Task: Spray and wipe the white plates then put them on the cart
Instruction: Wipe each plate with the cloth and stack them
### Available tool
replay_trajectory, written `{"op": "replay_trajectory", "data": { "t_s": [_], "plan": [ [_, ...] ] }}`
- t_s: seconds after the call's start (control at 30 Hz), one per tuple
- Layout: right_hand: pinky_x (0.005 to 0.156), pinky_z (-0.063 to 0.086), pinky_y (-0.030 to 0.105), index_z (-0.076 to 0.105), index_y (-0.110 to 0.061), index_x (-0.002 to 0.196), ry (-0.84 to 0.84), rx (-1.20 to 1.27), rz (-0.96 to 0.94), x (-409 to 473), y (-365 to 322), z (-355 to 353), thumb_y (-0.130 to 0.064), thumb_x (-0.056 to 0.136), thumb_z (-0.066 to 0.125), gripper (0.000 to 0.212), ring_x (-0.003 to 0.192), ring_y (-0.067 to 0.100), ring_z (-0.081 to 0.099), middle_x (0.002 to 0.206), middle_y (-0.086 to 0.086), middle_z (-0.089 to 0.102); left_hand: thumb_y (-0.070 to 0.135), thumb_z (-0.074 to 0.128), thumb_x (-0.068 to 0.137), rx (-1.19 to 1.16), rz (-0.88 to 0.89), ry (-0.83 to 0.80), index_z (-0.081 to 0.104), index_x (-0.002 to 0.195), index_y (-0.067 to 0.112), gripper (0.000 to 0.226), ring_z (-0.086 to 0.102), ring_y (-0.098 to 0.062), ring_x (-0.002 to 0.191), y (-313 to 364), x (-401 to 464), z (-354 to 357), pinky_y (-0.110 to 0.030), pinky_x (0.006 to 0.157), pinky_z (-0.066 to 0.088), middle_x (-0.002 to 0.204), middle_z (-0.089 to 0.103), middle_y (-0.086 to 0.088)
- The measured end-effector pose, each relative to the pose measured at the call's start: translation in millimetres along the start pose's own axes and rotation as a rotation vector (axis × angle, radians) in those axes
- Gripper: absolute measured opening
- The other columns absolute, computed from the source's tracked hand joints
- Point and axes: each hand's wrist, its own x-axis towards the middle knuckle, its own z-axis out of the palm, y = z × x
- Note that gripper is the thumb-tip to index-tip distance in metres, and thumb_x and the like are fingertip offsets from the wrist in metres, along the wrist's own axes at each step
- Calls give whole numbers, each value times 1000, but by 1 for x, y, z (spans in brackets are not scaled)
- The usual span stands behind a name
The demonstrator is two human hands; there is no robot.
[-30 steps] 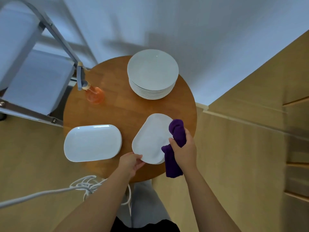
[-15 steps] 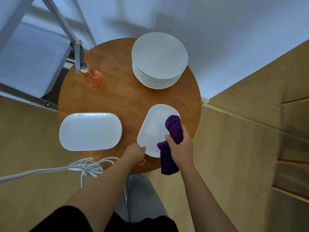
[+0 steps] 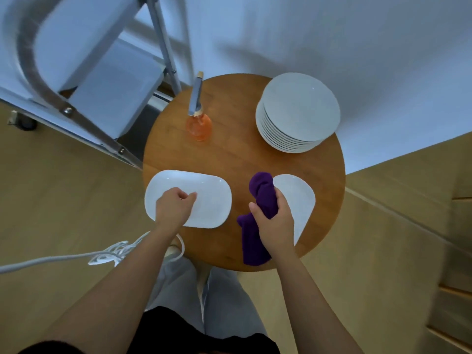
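Left hand: the left hand (image 3: 176, 206) hovers over the near end of the oblong plate (image 3: 204, 198), fingers curled with nothing visibly in them; whether it touches the plate I cannot tell.
Right hand: the right hand (image 3: 274, 221) grips a bunched purple cloth (image 3: 258, 218), whose tail hangs down past the table edge.
Plate by the cloth: a second white plate (image 3: 298, 200) lies flat near the right edge of the round wooden table (image 3: 237, 159), partly hidden by the right hand and cloth.
Plate stack: a pile of round plates (image 3: 298, 111) sits at the far right of the table, well apart from both hands.
Spray bottle: the orange bottle (image 3: 198, 123) stands upright at the far side, between the stack and the cart.
Cart: the white cart (image 3: 107, 80) stands just beyond the table's left edge.
Step in hand: probably moving on to the oblong plate.
How to do it well: pin the plate by its rim with the left hand so it cannot slide, then spray it. Bunch the cloth's loose tail into the palm so it does not drag, and wipe in overlapping strokes from one end to the other. Lift the plate level with both hands for the cart.
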Motion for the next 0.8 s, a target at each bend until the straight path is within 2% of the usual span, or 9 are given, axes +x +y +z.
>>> {"op": "replay_trajectory", "data": {
  "t_s": [0.07, 0.13, 0.2, 0.3, 0.4, 0.57, 0.73, 0.8],
  "plan": [
    [75, 44, 15, 36, -31, 138, -26, -6, -10, -4, -10, 16, -35, 85, 67, 61, 104, 5, 51, 121, -17, 49, 32, 62, 90, 57, -20, 65, 58, 91, 12, 21, 57, -24, 85, -19, 18, -19, -29, 67, 39, 89, 60, -4],
    [73, 46, 14, 37, -33, 137, -52, -14, -23, -8, -18, 31, -34, 85, 66, 60, 98, 3, 53, 117, -19, 50, 32, 64, 88, 138, -54, 70, 57, 108, 9, 31, 59, -29, 95, -36, 36, -36, -33, 72, 45, 103, 61, -8],
    [80, 51, 22, 37, -33, 137, -72, -26, -30, -11, -26, 45, -32, 85, 66, 59, 102, 7, 54, 120, -17, 52, 34, 67, 87, 249, -75, -3, 53, 115, 7, 42, 59, -31, 97, -47, 50, -44, -39, 77, 52, 110, 59, -12],
    [87, 52, 29, 37, -33, 136, -93, -51, -32, -15, -34, 64, -31, 86, 66, 58, 108, 10, 54, 122, -16, 53, 33, 65, 89, 347, -60, -104, 48, 120, 5, 46, 59, -32, 99, -54, 64, -46, -39, 76, 50, 113, 57, -14],
    [86, 52, 27, 37, -33, 136, -102, -70, -27, -18, -38, 78, -31, 86, 66, 58, 109, 10, 53, 123, -15, 52, 26, 59, 93, 379, -26, -142, 52, 117, 3, 34, 60, -33, 97, -55, 74, -49, -37, 72, 47, 111, 60, -16],
    [90, 53, 35, 36, -30, 139, -100, -73, -7, -19, -45, 95, -31, 86, 66, 61, 110, 13, 54, 127, -11, 53, 20, 56, 94, 506, 68, -272, 59, 99, 2, 19, 53, -23, 77, -50, 88, -59, -30, 61, 41, 85, 55, -8],
    [83, 51, 24, 36, -32, 138, -90, -62, 8, -22, -50, 101, -29, 86, 65, 59, 103, 8, 55, 123, -14, 52, 13, 49, 93, 529, 165, -374, 54, 88, 5, 11, 51, -23, 74, -52, 97, -67, -26, 52, 34, 85, 54, -9],
    [88, 52, 29, 34, -31, 139, -92, -68, 30, -23, -51, 104, -28, 87, 65, 61, 107, 10, 53, 127, -12, 51, 12, 46, 93, 505, 191, -394, 53, 90, 6, 11, 51, -22, 75, -52, 96, -67, -27, 54, 35, 87, 54, -8]
  ]
}}
